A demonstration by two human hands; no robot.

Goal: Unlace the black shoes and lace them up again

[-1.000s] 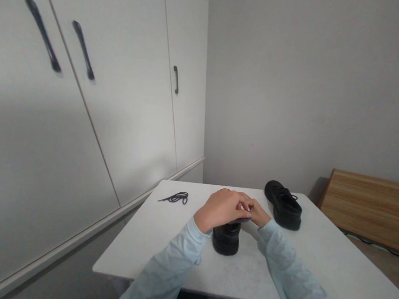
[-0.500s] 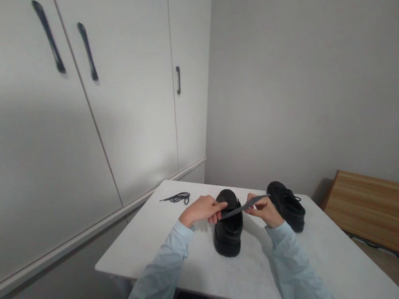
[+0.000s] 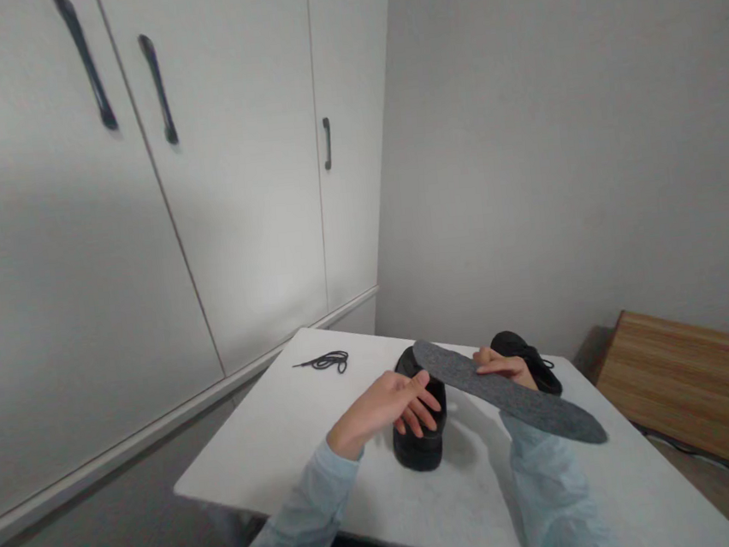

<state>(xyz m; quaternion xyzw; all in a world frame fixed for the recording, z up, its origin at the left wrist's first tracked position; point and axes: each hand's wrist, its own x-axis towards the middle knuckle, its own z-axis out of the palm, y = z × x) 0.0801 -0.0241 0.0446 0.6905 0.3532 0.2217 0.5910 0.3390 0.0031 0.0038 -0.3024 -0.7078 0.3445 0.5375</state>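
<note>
My right hand [image 3: 502,365] pinched the grey insole [image 3: 508,392] flat above the counter [image 3: 303,434], while my left hand [image 3: 393,401], fingers loosely spread, steadied the black shoe [image 3: 423,440] beneath.

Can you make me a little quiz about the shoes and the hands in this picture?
1. True or false: the right hand holds the grey insole up off the table.
2. Which shoe does the left hand touch?
A. the near shoe
B. the far shoe
3. Fill in: the loose black ___ lies near the table's far left corner.

Key: 1 true. 2 A. 3 shoelace.
</note>
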